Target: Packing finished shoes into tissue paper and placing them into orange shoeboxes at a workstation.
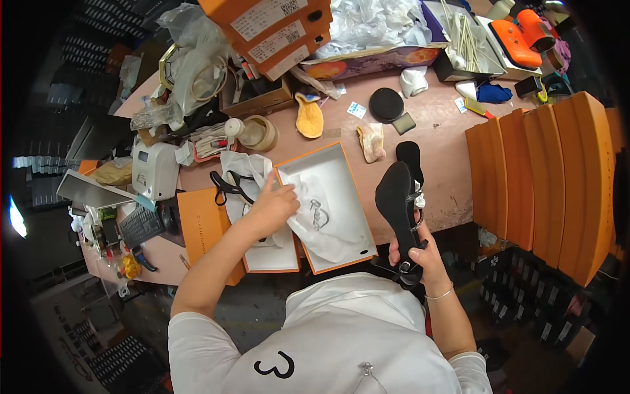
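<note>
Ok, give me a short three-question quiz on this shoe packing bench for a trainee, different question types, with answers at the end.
1. True or false: the right hand holds a black shoe sole up.
2. Multiple choice: the left hand touches (A) the black scissors, (B) the white tissue paper in the open orange box, (C) the white label printer.
3. Fill in: the stack of orange lids stands on the person's ____ side.

Key: 1 true. 2 B. 3 right.
</note>
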`<state>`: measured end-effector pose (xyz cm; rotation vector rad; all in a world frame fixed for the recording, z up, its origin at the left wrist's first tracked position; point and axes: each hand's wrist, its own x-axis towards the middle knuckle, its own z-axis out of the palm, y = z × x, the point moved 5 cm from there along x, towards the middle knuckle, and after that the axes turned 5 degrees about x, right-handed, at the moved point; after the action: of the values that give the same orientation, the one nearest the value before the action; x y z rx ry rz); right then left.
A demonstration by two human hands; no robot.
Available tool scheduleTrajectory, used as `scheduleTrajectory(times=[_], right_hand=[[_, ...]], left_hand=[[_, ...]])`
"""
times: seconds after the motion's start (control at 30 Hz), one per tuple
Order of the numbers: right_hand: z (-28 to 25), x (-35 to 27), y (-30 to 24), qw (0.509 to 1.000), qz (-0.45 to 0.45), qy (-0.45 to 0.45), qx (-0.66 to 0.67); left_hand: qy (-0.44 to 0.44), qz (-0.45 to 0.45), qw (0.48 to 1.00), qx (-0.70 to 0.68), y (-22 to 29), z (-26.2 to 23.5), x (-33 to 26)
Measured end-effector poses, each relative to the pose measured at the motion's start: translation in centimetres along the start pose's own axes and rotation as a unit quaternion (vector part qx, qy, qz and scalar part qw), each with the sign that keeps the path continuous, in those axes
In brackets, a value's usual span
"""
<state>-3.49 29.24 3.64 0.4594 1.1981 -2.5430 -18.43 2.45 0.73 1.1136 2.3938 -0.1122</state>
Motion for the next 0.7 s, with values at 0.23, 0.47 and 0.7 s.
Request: scheduleTrajectory(times=[0.23, 0.47, 0.7], right_hand=[[7.8, -0.5, 0.8, 0.991, -0.017, -0.121, 0.049], [3.5, 5.3, 8.1, 0.993, 0.094, -0.032, -0.057], [2.5, 2.2, 7.2, 0.993, 0.086, -0.033, 0.075]], left_hand=[[0.362, -0.052, 0.931, -0.016, 4.2, -6.7, -10.0], [0.392, -0.04, 0.827, -0.4, 12.6, 5.4, -13.0], [0.379, -0.156, 0.895, -0.175, 3.9, 7.6, -9.9]])
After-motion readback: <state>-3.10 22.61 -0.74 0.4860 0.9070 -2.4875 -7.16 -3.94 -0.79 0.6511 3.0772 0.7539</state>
